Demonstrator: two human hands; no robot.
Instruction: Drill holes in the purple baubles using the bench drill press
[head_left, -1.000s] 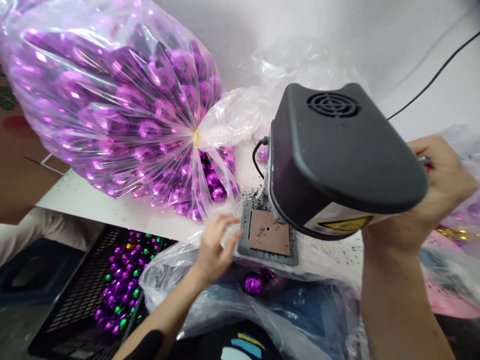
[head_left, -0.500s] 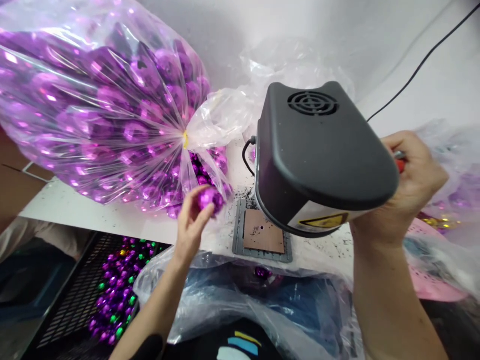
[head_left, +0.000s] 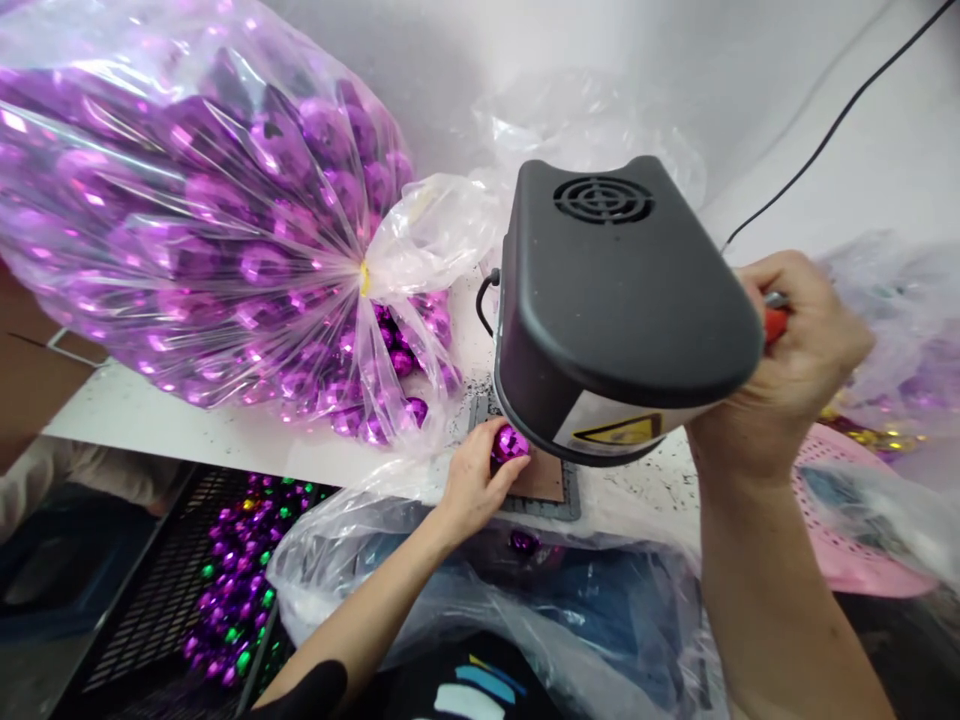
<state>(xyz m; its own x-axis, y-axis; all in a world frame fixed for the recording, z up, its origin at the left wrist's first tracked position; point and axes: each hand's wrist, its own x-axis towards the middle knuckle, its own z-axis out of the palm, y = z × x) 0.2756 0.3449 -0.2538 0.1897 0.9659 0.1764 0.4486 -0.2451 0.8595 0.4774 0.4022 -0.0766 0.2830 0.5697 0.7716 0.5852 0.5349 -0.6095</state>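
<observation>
View from a head-worn camera, looking down at a white worktable (head_left: 187, 430). The person's left hand (head_left: 472, 480) pinches a small shiny purple ball (head_left: 510, 442) between thumb and fingertips and holds it on the left edge of a brown base plate (head_left: 551, 485), directly under the overhanging head of a black benchtop machine (head_left: 615, 300). The ball touches the plate or sits just above it; which one cannot be told. The right hand (head_left: 795, 360) is closed in a fist around a red lever handle (head_left: 776, 322) on the machine's right side, with only the handle's tip showing past the fingers. Black specks lie scattered on the table around the plate.

To the left, a large clear bag (head_left: 202, 230) packed with purple balls rests on the table, its neck cinched with a yellow tie (head_left: 364, 278). Below the table edge, a black crate (head_left: 225, 580) holds purple and green balls. A crumpled plastic sheet (head_left: 465, 600) lies across the person's lap, with another purple ball (head_left: 523, 543) in it. A pink basket (head_left: 847, 530) sits at the right, and a black cable (head_left: 825, 130) runs off to the upper right
</observation>
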